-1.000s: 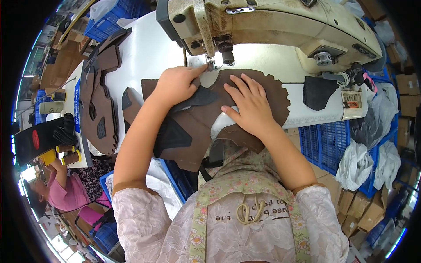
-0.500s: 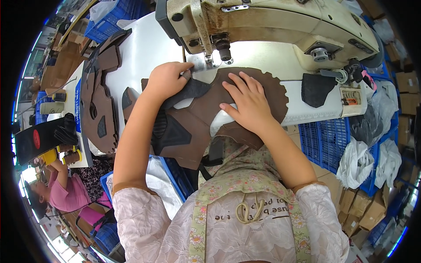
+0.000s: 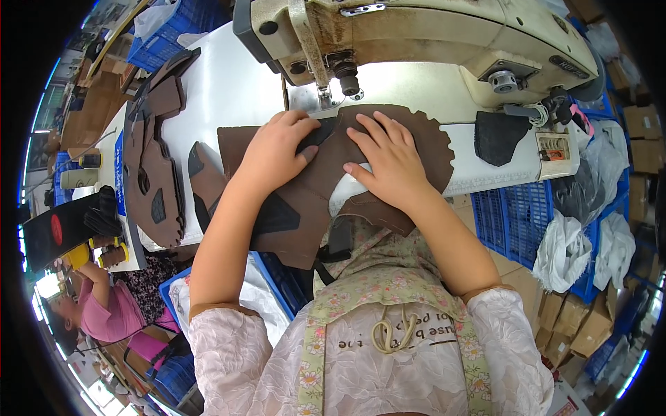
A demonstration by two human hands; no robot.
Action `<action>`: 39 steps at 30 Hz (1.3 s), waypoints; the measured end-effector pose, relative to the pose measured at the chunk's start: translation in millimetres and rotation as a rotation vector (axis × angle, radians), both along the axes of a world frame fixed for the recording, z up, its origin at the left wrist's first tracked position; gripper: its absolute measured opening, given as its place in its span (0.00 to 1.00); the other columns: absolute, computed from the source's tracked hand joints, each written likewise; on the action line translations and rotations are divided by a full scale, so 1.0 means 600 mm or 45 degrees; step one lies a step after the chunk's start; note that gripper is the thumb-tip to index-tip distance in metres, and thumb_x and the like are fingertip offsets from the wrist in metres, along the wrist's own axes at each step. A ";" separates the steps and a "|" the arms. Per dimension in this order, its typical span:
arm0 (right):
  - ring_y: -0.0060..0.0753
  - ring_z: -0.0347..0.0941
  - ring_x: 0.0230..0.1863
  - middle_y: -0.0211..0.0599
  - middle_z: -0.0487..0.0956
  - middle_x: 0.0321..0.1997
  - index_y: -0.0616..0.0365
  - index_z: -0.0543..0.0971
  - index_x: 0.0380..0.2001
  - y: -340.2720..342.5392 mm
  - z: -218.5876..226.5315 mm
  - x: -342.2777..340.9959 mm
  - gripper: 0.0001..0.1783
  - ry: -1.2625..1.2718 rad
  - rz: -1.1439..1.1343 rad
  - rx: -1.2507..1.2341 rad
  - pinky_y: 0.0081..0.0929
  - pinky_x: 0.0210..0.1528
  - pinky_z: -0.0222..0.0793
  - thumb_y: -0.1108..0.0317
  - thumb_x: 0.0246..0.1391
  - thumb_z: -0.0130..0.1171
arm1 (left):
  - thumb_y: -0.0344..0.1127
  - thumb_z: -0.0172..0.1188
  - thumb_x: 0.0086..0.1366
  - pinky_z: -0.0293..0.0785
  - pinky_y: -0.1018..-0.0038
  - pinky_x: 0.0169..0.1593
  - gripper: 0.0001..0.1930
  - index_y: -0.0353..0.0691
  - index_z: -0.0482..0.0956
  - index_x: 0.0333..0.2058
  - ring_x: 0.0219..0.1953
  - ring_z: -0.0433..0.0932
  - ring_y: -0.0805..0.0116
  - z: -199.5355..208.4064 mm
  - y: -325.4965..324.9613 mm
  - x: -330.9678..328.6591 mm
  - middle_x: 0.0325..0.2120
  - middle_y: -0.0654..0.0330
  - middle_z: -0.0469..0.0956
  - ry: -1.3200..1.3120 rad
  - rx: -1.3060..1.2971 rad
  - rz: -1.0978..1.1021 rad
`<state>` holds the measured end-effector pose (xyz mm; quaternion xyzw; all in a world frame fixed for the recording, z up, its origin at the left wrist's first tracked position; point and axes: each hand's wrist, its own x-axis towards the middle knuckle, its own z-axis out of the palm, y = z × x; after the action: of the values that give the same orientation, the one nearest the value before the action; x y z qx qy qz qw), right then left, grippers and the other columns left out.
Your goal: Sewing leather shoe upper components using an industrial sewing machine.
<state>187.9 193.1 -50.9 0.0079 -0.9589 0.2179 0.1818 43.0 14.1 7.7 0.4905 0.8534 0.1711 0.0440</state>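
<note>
A brown shoe-upper piece point(image 3: 319, 166) with a notched right edge lies flat on the sewing machine's white bed, its near part hanging over the front edge. Over its left half, my left hand point(image 3: 277, 154) presses down with bent fingers, thumb and index finger apart on a black patch point(image 3: 325, 132) set against the brown material. My right hand point(image 3: 390, 161) rests palm down on the right half, fingers spread, beside a curved cut-out. A second black patch point(image 3: 279, 216) shows partly under my left forearm. The presser foot point(image 3: 324, 96) stands just beyond the piece.
The sewing machine point(image 3: 430, 35) arches over the bed's far side. Stacked brown pieces point(image 3: 156, 173) lie at left, a loose black piece point(image 3: 501, 137) at right. Blue crates point(image 3: 513, 225) stand below the bed. A person in pink point(image 3: 114, 312) sits at far left.
My left hand has moved slightly right and nearer, and its thumb has come away from the index finger. The black patch now lies flatter on the brown piece. My right hand has barely shifted.
</note>
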 end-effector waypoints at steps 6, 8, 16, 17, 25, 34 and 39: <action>0.51 0.58 0.66 0.43 0.68 0.63 0.55 0.75 0.53 -0.003 0.004 -0.001 0.30 -0.010 -0.009 0.022 0.50 0.67 0.51 0.50 0.51 0.61 | 0.32 0.63 0.58 0.68 0.62 0.57 0.17 0.42 0.81 0.48 0.53 0.71 0.52 -0.024 -0.005 -0.011 0.49 0.54 0.75 0.016 0.076 -0.050; 0.51 0.58 0.66 0.43 0.68 0.63 0.55 0.75 0.53 -0.001 0.003 -0.001 0.30 -0.002 -0.010 0.031 0.50 0.66 0.52 0.50 0.51 0.62 | 0.32 0.62 0.59 0.68 0.62 0.57 0.16 0.44 0.82 0.48 0.53 0.71 0.53 -0.026 0.001 -0.011 0.49 0.54 0.75 0.075 0.079 -0.078; 0.51 0.58 0.66 0.43 0.68 0.63 0.55 0.75 0.53 -0.001 0.006 -0.002 0.30 -0.012 -0.005 0.030 0.50 0.66 0.52 0.51 0.50 0.62 | 0.32 0.61 0.59 0.67 0.63 0.57 0.17 0.45 0.82 0.48 0.53 0.71 0.53 -0.041 -0.006 -0.019 0.49 0.55 0.74 0.058 0.145 -0.102; 0.51 0.58 0.66 0.43 0.68 0.63 0.55 0.75 0.53 0.000 0.007 -0.002 0.30 -0.014 -0.008 0.031 0.50 0.66 0.52 0.51 0.50 0.63 | 0.32 0.61 0.59 0.66 0.62 0.57 0.17 0.45 0.82 0.48 0.53 0.71 0.53 -0.041 -0.007 -0.019 0.50 0.55 0.74 0.056 0.154 -0.100; 0.49 0.59 0.66 0.42 0.69 0.63 0.55 0.75 0.53 0.000 0.007 -0.007 0.30 -0.024 0.007 0.017 0.49 0.67 0.52 0.50 0.51 0.62 | 0.32 0.61 0.59 0.66 0.62 0.58 0.17 0.45 0.82 0.48 0.54 0.70 0.54 -0.046 -0.011 -0.019 0.50 0.56 0.74 0.097 0.153 -0.096; 0.47 0.59 0.66 0.39 0.69 0.63 0.53 0.76 0.52 0.020 0.000 -0.039 0.29 0.023 0.115 0.030 0.47 0.67 0.52 0.48 0.51 0.61 | 0.32 0.61 0.59 0.67 0.62 0.58 0.17 0.46 0.82 0.48 0.54 0.71 0.54 -0.055 -0.018 -0.025 0.50 0.56 0.74 0.161 0.166 -0.017; 0.44 0.59 0.67 0.37 0.69 0.64 0.52 0.76 0.52 0.027 -0.001 -0.058 0.29 0.014 0.142 0.034 0.46 0.67 0.52 0.47 0.51 0.61 | 0.32 0.61 0.60 0.67 0.62 0.57 0.17 0.46 0.82 0.48 0.54 0.71 0.54 -0.061 -0.016 -0.037 0.49 0.56 0.75 0.177 0.177 0.015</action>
<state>153.2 209.6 -51.6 0.0650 -0.9587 0.2148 0.1746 20.9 4.4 -29.0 0.4980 0.8433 0.1957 -0.0504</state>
